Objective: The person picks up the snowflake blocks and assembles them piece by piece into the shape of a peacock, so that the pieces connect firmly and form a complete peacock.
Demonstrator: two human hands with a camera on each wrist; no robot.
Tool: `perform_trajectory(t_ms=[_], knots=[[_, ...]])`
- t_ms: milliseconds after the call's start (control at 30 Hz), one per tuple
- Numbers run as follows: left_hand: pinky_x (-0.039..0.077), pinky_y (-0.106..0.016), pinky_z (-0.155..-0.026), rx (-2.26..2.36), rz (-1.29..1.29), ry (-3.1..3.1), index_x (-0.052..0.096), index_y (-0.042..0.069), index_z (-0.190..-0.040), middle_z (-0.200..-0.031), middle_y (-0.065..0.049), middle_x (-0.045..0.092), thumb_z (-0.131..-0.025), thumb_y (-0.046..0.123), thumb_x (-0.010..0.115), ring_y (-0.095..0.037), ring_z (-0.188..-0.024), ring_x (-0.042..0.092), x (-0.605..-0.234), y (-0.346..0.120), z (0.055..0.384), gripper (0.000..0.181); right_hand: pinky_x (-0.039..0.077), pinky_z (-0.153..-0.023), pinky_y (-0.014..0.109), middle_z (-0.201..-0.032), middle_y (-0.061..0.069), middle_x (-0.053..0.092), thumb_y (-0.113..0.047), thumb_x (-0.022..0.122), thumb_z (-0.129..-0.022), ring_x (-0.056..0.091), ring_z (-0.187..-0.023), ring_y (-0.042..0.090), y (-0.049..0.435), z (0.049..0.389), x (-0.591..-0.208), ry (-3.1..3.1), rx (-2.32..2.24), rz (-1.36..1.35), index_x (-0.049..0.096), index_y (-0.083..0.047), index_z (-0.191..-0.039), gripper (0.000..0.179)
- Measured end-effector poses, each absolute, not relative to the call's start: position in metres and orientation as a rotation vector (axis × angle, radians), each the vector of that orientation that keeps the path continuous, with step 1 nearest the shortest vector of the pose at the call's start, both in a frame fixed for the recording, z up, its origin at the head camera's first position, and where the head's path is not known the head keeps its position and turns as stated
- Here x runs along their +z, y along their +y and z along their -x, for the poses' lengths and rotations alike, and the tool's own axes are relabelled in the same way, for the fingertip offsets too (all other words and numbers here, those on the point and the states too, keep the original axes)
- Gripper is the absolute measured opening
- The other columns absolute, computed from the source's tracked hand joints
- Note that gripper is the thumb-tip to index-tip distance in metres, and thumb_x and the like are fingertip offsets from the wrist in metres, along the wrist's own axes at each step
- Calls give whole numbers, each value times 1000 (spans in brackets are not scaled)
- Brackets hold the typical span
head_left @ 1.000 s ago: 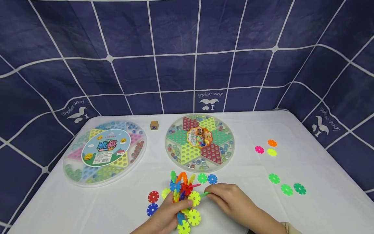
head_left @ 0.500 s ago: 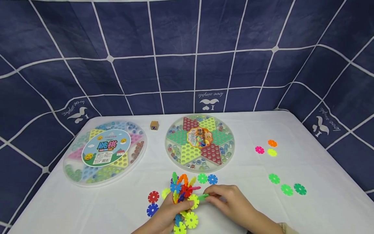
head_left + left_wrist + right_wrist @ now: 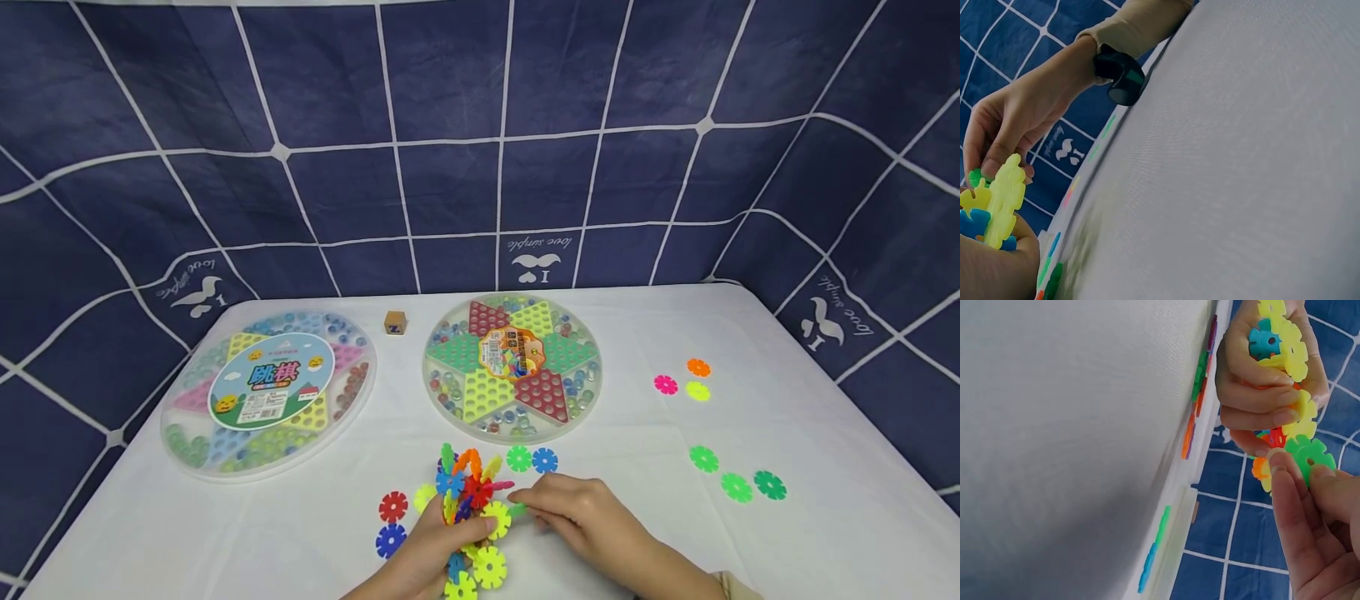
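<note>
My left hand (image 3: 429, 546) grips a cluster of interlocked plastic snowflake discs (image 3: 477, 492) in red, blue, orange, yellow and other colours, near the table's front. Its thumb lies against a yellow snowflake disc (image 3: 498, 520) on the cluster's right side. Just to the right, my right hand (image 3: 585, 515) pinches a green snowflake disc (image 3: 1310, 457) between thumb and fingers. The green disc meets the edge of the yellow disc; whether their slots interlock I cannot tell. My left fingers (image 3: 1257, 397) wrap the cluster from below in the right wrist view, hiding part of it.
Two round marble-game boards, one left (image 3: 270, 396) and one centre (image 3: 513, 367), lie behind the hands, with a wooden letter cube (image 3: 395, 322) between them. Loose discs lie nearby: red (image 3: 393, 507), dark blue (image 3: 391, 541), light blue (image 3: 545, 460), and several on the right (image 3: 737, 487).
My right hand has moved slightly left, bringing the green disc up against the yellow one. My left hand has tilted the cluster a little; its lower yellow discs have shifted left and down.
</note>
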State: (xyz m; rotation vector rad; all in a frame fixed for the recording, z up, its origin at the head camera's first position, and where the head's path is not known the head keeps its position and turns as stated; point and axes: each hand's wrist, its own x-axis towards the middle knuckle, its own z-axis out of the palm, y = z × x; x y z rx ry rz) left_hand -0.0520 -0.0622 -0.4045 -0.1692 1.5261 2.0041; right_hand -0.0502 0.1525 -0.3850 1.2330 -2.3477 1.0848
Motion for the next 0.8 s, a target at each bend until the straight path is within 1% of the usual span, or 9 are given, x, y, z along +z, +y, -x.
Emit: perform_trajectory(t_ms=[133,233,400,500,600,700,800], knots=[[51,-36,-84,1985,192,1535,10,-7,-136,-112,-20,39,-82,6,69,-25,-93,49,-405,-62,51,80,44,-65,6,-80,-8,59,10,68,-77,52,-70,-1,151,48,-383,-2386,1027,-1237,67,-7,-109,36],[51,-36,-83,1977,197,1532,8,-7,-136,-110,-20,39,-83,7,69,-25,-92,49,-405,-61,52,83,42,-63,5,-78,-8,58,9,68,-78,50,-68,-3,150,47,-382,-2410,1018,-1225,68,-7,-107,33],[51,-32,-81,1981,178,1524,13,-6,-135,-102,-16,44,-83,6,68,-22,-87,50,-406,-61,52,76,42,-62,5,-78,-8,58,9,68,-79,51,-68,-3,153,49,-382,-2391,1053,-1229,68,-6,-105,31],[51,-31,-80,1975,170,1540,16,-7,-132,-100,-16,46,-83,6,67,-22,-86,50,-406,-62,52,72,43,-61,5,-77,-7,58,9,67,-79,52,-67,-2,154,51,-383,-2357,1074,-1243,68,-5,-105,29],[52,-32,-80,1957,182,1560,15,-8,-131,-99,-17,46,-83,7,68,-22,-85,51,-405,-62,53,73,43,-60,5,-78,-6,59,7,67,-80,52,-66,-2,154,51,-384,-2363,1115,-1239,68,-5,-105,27],[52,-32,-80,1950,185,1560,15,-8,-130,-100,-17,46,-83,7,69,-22,-85,51,-404,-62,53,73,47,-58,9,-80,-5,62,3,68,-82,55,-66,-2,151,48,-387,-2391,1250,-1152,69,-6,-101,22],[52,-31,-80,1976,161,1534,18,-7,-130,-102,-17,46,-84,6,67,-21,-85,51,-405,-62,52,69,53,-56,19,-82,-1,65,2,68,-82,62,-66,4,147,46,-391,-2373,1555,-991,69,-5,-95,14]])
